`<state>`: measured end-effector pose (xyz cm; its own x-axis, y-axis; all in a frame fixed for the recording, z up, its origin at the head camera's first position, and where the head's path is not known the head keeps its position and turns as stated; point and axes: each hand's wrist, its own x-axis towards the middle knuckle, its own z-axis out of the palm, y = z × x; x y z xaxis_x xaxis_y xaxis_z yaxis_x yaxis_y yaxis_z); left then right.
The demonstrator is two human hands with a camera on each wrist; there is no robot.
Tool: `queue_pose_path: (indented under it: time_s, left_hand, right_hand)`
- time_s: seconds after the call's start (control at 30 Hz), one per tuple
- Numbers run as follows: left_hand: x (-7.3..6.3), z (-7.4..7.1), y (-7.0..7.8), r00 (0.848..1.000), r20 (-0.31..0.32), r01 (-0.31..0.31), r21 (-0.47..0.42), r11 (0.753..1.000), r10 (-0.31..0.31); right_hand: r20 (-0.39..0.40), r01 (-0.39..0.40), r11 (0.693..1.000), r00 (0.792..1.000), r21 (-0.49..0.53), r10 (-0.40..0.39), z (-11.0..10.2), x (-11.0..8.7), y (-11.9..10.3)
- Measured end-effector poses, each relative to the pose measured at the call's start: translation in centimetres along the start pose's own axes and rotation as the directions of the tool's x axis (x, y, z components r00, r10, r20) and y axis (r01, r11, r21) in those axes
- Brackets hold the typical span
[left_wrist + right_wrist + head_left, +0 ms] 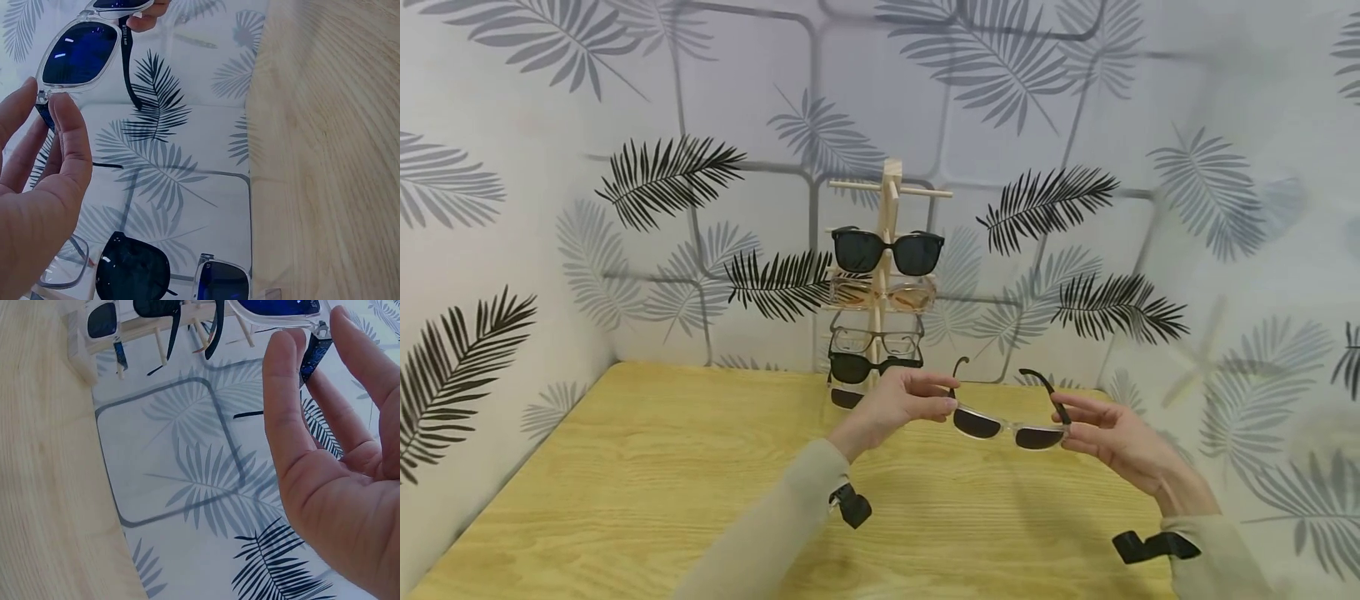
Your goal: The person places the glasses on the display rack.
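Both hands hold one pair of sunglasses (pixel 976 423) with dark lenses, a clear frame and black temples, raised above the table to the right of a wooden rack. My left hand (pixel 898 404) pinches it at one hinge corner. At the opposite hinge, my right hand (pixel 1108 433) pinches the other temple. The temples are unfolded and point away toward the wall. In the left wrist view, the lens (pixel 83 55) looks deep blue beside the thumb and fingers. The right wrist view shows the clear rim and blue lens (pixel 281 305) above the fingertips.
The wooden rack (pixel 889 200) stands at the table's back edge, its top bar bare. Below hang black sunglasses (pixel 887 252), amber-tinted glasses (pixel 913 297), clear-lens glasses (pixel 901 342) and more dark pairs (pixel 850 367). The yellow wood-grain table (pixel 685 467) meets a leaf-patterned wall (pixel 760 217).
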<state>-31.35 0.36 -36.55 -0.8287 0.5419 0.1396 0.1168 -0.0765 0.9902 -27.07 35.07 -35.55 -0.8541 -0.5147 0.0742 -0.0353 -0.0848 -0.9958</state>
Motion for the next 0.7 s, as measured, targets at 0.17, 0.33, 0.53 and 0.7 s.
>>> queue_pose_path:
  time_s: [0.17, 0.33, 0.53, 0.7]
  left_hand:
    - [-0.2, -0.4, 1.2, 1.000, 0.015, 0.002, -0.002, 1.000, -0.002]
    - [-0.2, -0.7, 2.1, 1.000, 0.019, -0.009, 0.003, 1.000, 0.009]
    - [0.1, -1.1, 3.1, 0.999, 0.016, -0.031, 0.003, 1.000, 0.031]
    - [0.1, -1.3, 4.0, 0.997, 0.008, -0.077, 0.017, 0.997, 0.077]
  right_hand:
    - [0.036, 0.029, 0.995, 0.999, 0.094, -0.032, 0.3, 0.3, -0.7]
    - [0.056, 0.060, 0.991, 0.996, 0.123, -0.067, 0.5, 0.6, -1.2]
    - [0.037, 0.150, 0.961, 0.986, 0.231, -0.163, 1.3, 1.2, -1.9]
    - [0.006, 0.234, 0.919, 0.969, 0.316, -0.249, 2.1, 1.7, -2.7]
